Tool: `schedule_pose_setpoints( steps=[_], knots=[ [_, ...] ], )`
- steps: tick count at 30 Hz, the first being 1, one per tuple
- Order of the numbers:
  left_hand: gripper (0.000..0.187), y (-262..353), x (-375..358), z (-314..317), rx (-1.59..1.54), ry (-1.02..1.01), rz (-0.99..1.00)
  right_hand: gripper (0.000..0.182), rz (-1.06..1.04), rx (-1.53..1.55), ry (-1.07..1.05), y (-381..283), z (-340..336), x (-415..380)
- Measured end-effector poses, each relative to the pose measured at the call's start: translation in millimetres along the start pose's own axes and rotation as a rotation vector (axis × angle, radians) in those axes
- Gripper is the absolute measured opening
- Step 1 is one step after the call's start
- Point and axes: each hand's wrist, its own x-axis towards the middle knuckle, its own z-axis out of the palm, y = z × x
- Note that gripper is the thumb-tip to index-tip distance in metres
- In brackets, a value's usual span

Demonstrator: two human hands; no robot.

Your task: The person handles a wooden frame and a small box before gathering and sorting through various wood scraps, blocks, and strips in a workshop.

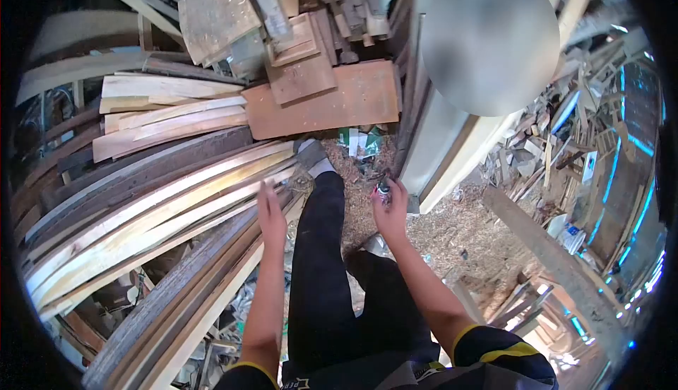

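Head view: the right hand (390, 205) gripped a small dark cylinder (383, 190) — the left hand (272, 213), fingers stretched loose, had long pale wooden planks (169, 213) at nine o'clock.

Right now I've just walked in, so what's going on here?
A person is among piles of wood, with the right hand holding a small dark-topped object, too small to identify. The left hand is open and looks empty, near long pale boards on that side. A wide brown panel is ahead, beyond the left foot.
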Motion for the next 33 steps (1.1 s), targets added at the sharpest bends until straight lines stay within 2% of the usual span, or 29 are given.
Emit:
schedule_pose_setpoints(
  steps=[2,5,8,9,10,11,13,15,16,17,18,20,22,23,25,29,31,33],
  knots=[
    [0.048,2,-55,-5,0.093,-0.102,0.108,0.052,0.002,0.017,0.046,24,-40,-32],
    [0.044,-8,-120,-1,0.027,-0.113,0.178,0.051,-0.019,0.012,0.149,43,-101,-76],
    [0.042,6,-190,-4,0.109,-0.142,0.364,0.05,-0.046,0.148,0.231,62,-176,-134],
    [0.042,17,-218,-6,0.154,-0.161,0.436,0.05,-0.047,0.163,0.323,70,-205,-158],
    [0.042,26,-249,-8,0.197,-0.184,0.511,0.049,-0.054,0.193,0.318,77,-235,-189],
    [0.042,26,-277,-7,0.116,-0.188,0.539,0.049,-0.055,0.22,0.313,84,-266,-225],
    [0.041,40,-339,4,0.036,-0.257,0.627,0.047,-0.059,0.201,0.462,108,-326,-297],
    [0.04,57,-414,13,-0.05,-0.296,0.603,0.044,0.019,0.445,0.403,134,-379,-375],
    [0.04,58,-443,15,0.053,-0.331,0.608,0.038,-0.057,0.288,0.489,164,-398,-411],
    [0.039,58,-465,26,0.156,-0.355,0.61,0.038,-0.045,0.299,0.546,177,-422,-450],
    [0.036,56,-490,45,0.017,-0.421,0.664,0.035,0.049,0.291,0.568,189,-444,-486],
    [0.035,68,-544,74,0.038,-0.558,0.744,0.031,0.159,0.294,0.628,209,-483,-554],
    [0.031,92,-609,96,0.131,-0.719,0.786,0.027,0.355,0.333,0.757,224,-511,-617],
    [0.031,101,-637,108,0.145,-0.754,0.796,0.027,0.382,0.337,0.784,234,-518,-646],
    [0.03,119,-678,130,0.178,-0.995,0.826,0.026,0.558,0.437,0.897,257,-528,-688],
    [0.031,143,-735,171,0.321,-1.152,0.998,0.025,0.614,0.517,1.053,276,-545,-741],
    [0.03,156,-766,193,0.38,-1.196,0.987,0.023,0.48,0.672,1.259,282,-550,-748],
    [0.03,160,-786,214,0.442,-1.213,0.967,0.021,0.502,0.674,1.283,282,-565,-753]
  ],
)
